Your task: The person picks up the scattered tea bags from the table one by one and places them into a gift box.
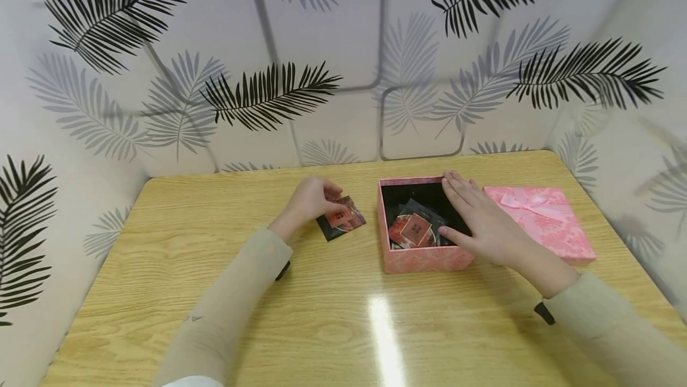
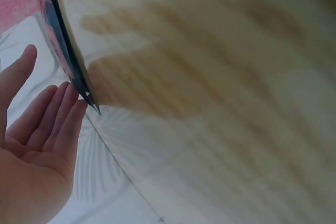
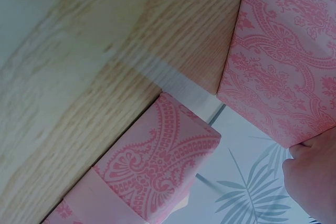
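Note:
My left hand [image 1: 312, 203] is at a flat black-and-red packet [image 1: 350, 221] on the table, left of the box. In the left wrist view this packet [image 2: 65, 51] appears edge-on, with the fingertips of my left hand [image 2: 44, 145] right at its edge and the thumb apart. A pink patterned box [image 1: 426, 260] with a dark inside stands to the right, holding several similar packets [image 1: 415, 230]. Across the box's right side lies my right hand [image 1: 485, 226], its fingers extended along the rim and the thumb over the opening.
The box's pink lid [image 1: 571, 241], with a ribbon bow [image 1: 531, 202], lies right of the box. Everything stands on a wood-grain table [image 1: 322, 315]. Behind its back edge rises a pale wall [image 1: 333, 35] with a leaf pattern.

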Demonstrator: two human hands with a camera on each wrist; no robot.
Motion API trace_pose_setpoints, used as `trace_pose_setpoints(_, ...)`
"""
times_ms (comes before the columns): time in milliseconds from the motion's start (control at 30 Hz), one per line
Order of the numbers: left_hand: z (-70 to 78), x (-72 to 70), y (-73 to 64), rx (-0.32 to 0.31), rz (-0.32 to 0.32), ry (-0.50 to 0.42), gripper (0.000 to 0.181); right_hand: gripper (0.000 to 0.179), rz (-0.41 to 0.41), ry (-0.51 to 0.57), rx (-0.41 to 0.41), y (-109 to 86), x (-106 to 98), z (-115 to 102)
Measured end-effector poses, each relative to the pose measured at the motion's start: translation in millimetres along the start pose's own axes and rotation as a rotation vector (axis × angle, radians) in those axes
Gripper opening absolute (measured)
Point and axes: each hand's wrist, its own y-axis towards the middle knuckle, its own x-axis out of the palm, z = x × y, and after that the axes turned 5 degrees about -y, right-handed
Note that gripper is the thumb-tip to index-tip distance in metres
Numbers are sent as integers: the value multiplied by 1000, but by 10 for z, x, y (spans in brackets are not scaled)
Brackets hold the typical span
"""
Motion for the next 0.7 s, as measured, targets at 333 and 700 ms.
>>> trace_pose_setpoints(333, -70, 11, -57, 118, -66, 146, 65, 92, -6, 3, 4, -3, 2, -6)
trace_pose_setpoints(700, -110, 13, -27, 160, -93, 192, 65, 92, -3, -1, -2, -5, 3, -3)
